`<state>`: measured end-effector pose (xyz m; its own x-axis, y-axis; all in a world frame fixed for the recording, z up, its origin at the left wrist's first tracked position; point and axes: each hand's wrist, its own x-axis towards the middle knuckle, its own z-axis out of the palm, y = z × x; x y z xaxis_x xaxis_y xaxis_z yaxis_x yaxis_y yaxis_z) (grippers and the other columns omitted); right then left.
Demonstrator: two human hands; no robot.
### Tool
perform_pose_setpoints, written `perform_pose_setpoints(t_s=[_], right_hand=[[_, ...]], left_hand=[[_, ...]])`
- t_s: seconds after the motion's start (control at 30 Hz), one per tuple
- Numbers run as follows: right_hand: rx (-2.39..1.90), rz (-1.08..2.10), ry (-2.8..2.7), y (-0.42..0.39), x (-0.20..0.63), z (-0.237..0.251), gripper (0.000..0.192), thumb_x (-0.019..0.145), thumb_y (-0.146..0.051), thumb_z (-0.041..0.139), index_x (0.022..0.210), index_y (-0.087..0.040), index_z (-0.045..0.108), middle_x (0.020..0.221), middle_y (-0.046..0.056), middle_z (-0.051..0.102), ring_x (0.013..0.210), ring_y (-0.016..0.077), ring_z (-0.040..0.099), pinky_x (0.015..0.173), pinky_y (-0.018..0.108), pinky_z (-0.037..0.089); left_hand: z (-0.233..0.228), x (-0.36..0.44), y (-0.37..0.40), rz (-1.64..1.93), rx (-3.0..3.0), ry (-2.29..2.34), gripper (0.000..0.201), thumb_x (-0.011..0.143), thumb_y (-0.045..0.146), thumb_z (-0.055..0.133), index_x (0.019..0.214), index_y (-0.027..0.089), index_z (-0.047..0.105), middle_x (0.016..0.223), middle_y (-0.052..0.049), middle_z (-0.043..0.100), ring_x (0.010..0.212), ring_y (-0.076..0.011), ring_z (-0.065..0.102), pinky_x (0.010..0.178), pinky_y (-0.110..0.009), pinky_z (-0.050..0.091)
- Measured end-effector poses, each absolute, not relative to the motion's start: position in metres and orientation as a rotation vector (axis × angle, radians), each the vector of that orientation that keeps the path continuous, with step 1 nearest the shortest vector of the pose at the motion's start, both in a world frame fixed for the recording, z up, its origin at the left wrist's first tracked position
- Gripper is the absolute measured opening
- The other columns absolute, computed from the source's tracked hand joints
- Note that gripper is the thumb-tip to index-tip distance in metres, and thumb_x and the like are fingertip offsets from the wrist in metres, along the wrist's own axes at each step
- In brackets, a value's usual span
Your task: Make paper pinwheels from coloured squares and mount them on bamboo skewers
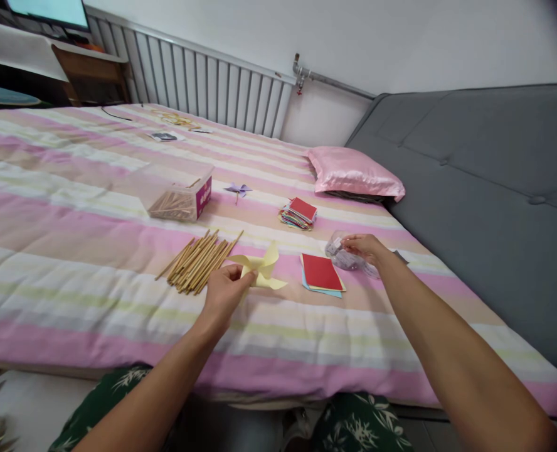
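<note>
While my left hand (pixel 224 290) pinched the yellow paper pinwheel (pixel 262 269) above the striped bed (pixel 71 207), beside the wooden sticks (pixel 197 258), its fingers closed on one blade. My right hand (pixel 364 247) gripped a small clear bag (pixel 342 256) near the red paper stack (pixel 322 274).

Purple label on the clear stick box (pixel 179 191) — print too small to read.

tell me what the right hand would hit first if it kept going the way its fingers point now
The right hand points left and away, fingers already on a small clear plastic bag. Beyond the bag, the next thing in that line looks like the far stack of coloured paper squares, though depth is hard to judge.
</note>
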<state>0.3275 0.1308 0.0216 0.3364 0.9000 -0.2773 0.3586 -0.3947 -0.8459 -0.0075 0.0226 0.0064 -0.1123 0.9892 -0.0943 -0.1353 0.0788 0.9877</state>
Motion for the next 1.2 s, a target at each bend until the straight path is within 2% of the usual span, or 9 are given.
perform_pose_setpoints(t_s=[0.07, 0.17, 0.37, 0.53, 0.63, 0.73, 0.87, 1.03, 1.2], right_hand=[[-1.914, 0.976, -1.081, 0.132, 0.325, 0.027, 0.03, 0.089, -0.031, 0.053, 0.115, -0.016, 0.054, 0.114, 0.008, 0.057, 0.095, 0.0193, 0.059, 0.08, 0.039, 0.051], [-1.871, 0.931, -1.091, 0.134, 0.319, 0.038, 0.029, 0.089, -0.031, 0.053, 0.114, -0.016, 0.054, 0.115, 0.008, 0.057, 0.096, 0.0192, 0.059, 0.08, 0.039, 0.051], [-1.729, 0.95, -1.303, 0.114, 0.272, 0.041, 0.005, 0.075, -0.014, 0.062, 0.079, -0.012, 0.064, 0.08, 0.006, 0.068, 0.072, 0.0133, 0.063, 0.067, 0.023, 0.051], [-1.765, 0.917, -1.58, 0.081, 0.207, 0.007, 0.002, 0.063, -0.015, 0.066, 0.065, -0.015, 0.067, 0.06, 0.002, 0.067, 0.057, 0.0131, 0.06, 0.057, 0.023, 0.047], [-1.836, 0.713, -1.689, 0.07, 0.18, -0.011, 0.009, 0.059, -0.009, 0.064, 0.06, -0.018, 0.067, 0.064, 0.002, 0.068, 0.066, 0.016, 0.062, 0.064, 0.024, 0.045], [-1.892, 0.519, -1.723, 0.062, 0.168, -0.021, 0.011, 0.064, -0.009, 0.061, 0.064, -0.018, 0.068, 0.073, 0.005, 0.07, 0.077, 0.0194, 0.063, 0.071, 0.027, 0.044], [-1.892, 0.406, -1.745, 0.048, 0.162, -0.027, 0.011, 0.071, -0.015, 0.058, 0.075, -0.016, 0.068, 0.08, 0.009, 0.07, 0.079, 0.0208, 0.063, 0.075, 0.031, 0.045], [-1.758, 0.466, -1.839, 0.034, 0.169, -0.026, 0.022, 0.073, -0.015, 0.059, 0.094, -0.015, 0.066, 0.091, 0.008, 0.07, 0.081, 0.0184, 0.064, 0.076, 0.029, 0.048], [-1.637, 0.575, -1.903, 0.03, 0.184, -0.023, 0.039, 0.07, 0.0, 0.048, 0.102, -0.016, 0.063, 0.098, 0.006, 0.07, 0.084, 0.0143, 0.065, 0.078, 0.024, 0.049]], left_hand=[[0.006, -0.008, 0.023, 1.294, 1.004, 1.241, 0.014, 0.058, 0.026, 0.069, 0.054, 0.014, 0.062, 0.05, 0.003, 0.054, 0.047, -0.0089, 0.043, 0.046, -0.021, 0.027], [0.005, -0.009, 0.023, 1.29, 1.021, 1.255, 0.015, 0.059, 0.027, 0.068, 0.056, 0.014, 0.063, 0.052, 0.002, 0.054, 0.048, -0.0093, 0.044, 0.047, -0.021, 0.027], [0.006, -0.012, 0.025, 1.282, 1.006, 1.289, 0.017, 0.058, 0.029, 0.068, 0.058, 0.013, 0.064, 0.054, 0.001, 0.054, 0.049, -0.0098, 0.045, 0.047, -0.021, 0.027], [0.009, -0.015, 0.026, 1.311, 0.984, 1.324, 0.018, 0.057, 0.029, 0.067, 0.053, 0.013, 0.061, 0.051, 0.002, 0.053, 0.047, -0.0087, 0.043, 0.045, -0.021, 0.025], [0.011, -0.016, 0.026, 1.339, 0.959, 1.3, 0.016, 0.056, 0.028, 0.067, 0.054, 0.012, 0.062, 0.052, 0.002, 0.055, 0.048, -0.0093, 0.045, 0.046, -0.02, 0.027], [0.011, -0.017, 0.027, 1.35, 0.928, 1.288, 0.016, 0.055, 0.028, 0.068, 0.054, 0.012, 0.062, 0.052, 0.001, 0.056, 0.048, -0.0098, 0.047, 0.047, -0.02, 0.029], [0.011, -0.018, 0.028, 1.359, 0.905, 1.292, 0.016, 0.054, 0.027, 0.068, 0.057, 0.012, 0.064, 0.052, 0.001, 0.057, 0.049, -0.01, 0.047, 0.047, -0.02, 0.029], [0.009, -0.019, 0.03, 1.354, 0.911, 1.3, 0.015, 0.055, 0.027, 0.069, 0.055, 0.012, 0.064, 0.051, 0.001, 0.057, 0.048, -0.0093, 0.046, 0.046, -0.02, 0.028], [0.008, -0.016, 0.031, 1.336, 0.923, 1.326, 0.015, 0.054, 0.026, 0.069, 0.056, 0.012, 0.065, 0.052, 0.001, 0.057, 0.048, -0.0087, 0.046, 0.046, -0.02, 0.028]])
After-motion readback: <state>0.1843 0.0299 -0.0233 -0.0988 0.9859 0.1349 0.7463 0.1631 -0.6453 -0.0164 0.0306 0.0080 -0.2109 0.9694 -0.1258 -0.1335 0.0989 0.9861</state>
